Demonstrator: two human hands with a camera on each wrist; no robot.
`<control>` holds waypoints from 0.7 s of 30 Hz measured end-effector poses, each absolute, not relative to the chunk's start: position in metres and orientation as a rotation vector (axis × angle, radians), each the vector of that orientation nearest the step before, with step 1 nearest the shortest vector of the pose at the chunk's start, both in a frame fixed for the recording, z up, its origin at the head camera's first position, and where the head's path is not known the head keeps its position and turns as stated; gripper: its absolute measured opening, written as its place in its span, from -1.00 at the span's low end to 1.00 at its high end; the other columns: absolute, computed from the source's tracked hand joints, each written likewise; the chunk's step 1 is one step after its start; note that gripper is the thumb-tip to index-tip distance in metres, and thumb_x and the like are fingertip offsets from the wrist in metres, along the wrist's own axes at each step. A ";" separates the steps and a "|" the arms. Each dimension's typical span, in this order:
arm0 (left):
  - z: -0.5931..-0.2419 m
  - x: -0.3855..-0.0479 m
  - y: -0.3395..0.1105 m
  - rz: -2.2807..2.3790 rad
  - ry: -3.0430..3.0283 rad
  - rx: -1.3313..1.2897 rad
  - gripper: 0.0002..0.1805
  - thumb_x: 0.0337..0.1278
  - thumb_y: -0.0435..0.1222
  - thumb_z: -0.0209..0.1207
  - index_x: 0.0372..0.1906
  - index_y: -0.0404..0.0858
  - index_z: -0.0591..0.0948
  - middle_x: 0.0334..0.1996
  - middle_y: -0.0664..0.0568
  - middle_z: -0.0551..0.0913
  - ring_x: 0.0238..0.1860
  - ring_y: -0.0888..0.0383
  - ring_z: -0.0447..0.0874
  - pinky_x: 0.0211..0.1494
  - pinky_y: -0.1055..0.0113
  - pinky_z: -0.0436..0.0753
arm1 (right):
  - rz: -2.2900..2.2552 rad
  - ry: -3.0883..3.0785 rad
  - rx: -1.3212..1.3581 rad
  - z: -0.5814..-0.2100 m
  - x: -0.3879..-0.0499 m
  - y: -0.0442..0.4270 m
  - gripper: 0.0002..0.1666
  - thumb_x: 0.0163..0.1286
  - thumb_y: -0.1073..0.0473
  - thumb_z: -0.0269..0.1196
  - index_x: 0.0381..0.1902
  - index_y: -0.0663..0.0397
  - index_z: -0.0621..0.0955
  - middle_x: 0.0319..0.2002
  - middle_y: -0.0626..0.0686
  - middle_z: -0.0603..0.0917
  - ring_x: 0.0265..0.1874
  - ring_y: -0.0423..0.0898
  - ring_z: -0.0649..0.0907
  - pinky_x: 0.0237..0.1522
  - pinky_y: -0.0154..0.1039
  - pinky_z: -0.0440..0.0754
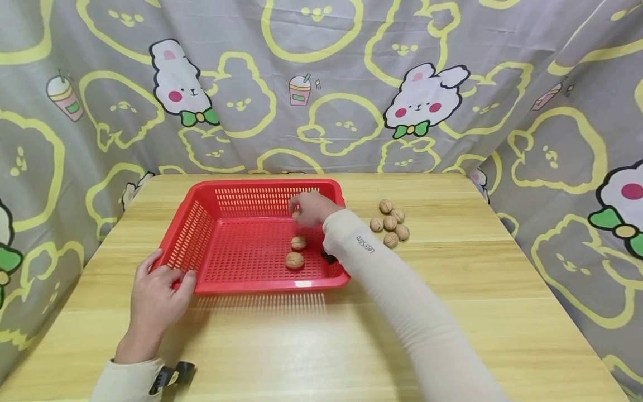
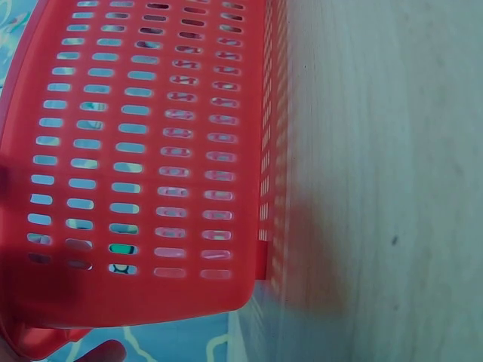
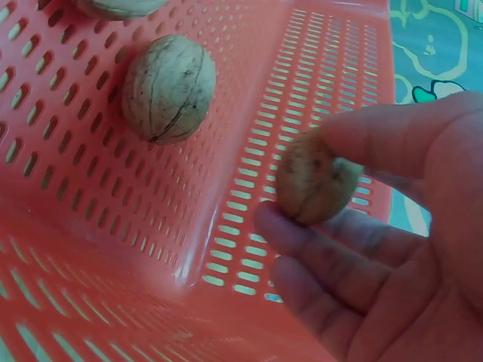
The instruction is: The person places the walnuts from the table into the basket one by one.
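Six walnuts (image 1: 390, 223) lie beside one basket (image 1: 261, 287), two inside; left hand (image 1: 158, 293) grips it, right hand (image 1: 314, 207) pinches a ninth walnut (image 3: 311, 181).

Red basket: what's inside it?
Two walnuts lie on the floor of the red basket; the right hand pinches a third walnut over it. In the head view, that hand and its sleeve hide part of the basket's right end.

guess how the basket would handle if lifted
The basket is probably light for its size, being full of slots. It looks fairly stiff, standing in a clean boxy shape. The rounded walnuts inside may roll if it tilts.
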State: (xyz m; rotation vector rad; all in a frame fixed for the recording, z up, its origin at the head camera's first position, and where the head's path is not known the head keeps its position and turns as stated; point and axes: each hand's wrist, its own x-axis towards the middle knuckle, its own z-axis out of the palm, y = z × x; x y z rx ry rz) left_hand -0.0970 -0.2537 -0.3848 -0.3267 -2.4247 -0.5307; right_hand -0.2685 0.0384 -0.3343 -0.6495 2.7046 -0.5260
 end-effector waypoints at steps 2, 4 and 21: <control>-0.385 -0.097 -0.254 -0.531 -2.425 -0.326 -0.69 -0.05 -0.31 0.16 -0.67 -0.51 0.61 -0.63 -0.28 0.62 -0.44 -0.25 0.64 0.37 0.00 0.24 | -0.476 2.688 -0.638 -0.335 -0.268 0.037 -0.70 0.35 0.21 0.18 0.03 0.03 0.63 -0.12 -0.01 0.61 -0.17 -0.09 0.53 -0.19 -0.28 0.52; -0.385 -0.098 -0.253 -0.533 -2.425 -0.323 -0.69 -0.06 -0.31 0.16 -0.66 -0.51 0.62 -0.63 -0.28 0.63 -0.43 -0.25 0.64 0.37 -0.01 0.24 | -0.437 2.679 -0.639 -0.335 -0.267 0.037 -0.70 0.34 0.22 0.19 0.03 0.04 0.64 -0.11 0.01 0.62 -0.16 -0.08 0.54 -0.17 -0.27 0.54; -0.384 -0.097 -0.252 -0.529 -2.422 -0.325 -0.69 -0.05 -0.31 0.15 -0.69 -0.49 0.61 -0.65 -0.24 0.62 -0.45 -0.23 0.64 0.37 0.00 0.24 | -0.487 2.647 -0.555 -0.333 -0.264 0.038 -0.71 0.33 0.18 0.24 0.01 0.04 0.64 -0.17 0.00 0.62 -0.20 -0.09 0.56 -0.22 -0.27 0.55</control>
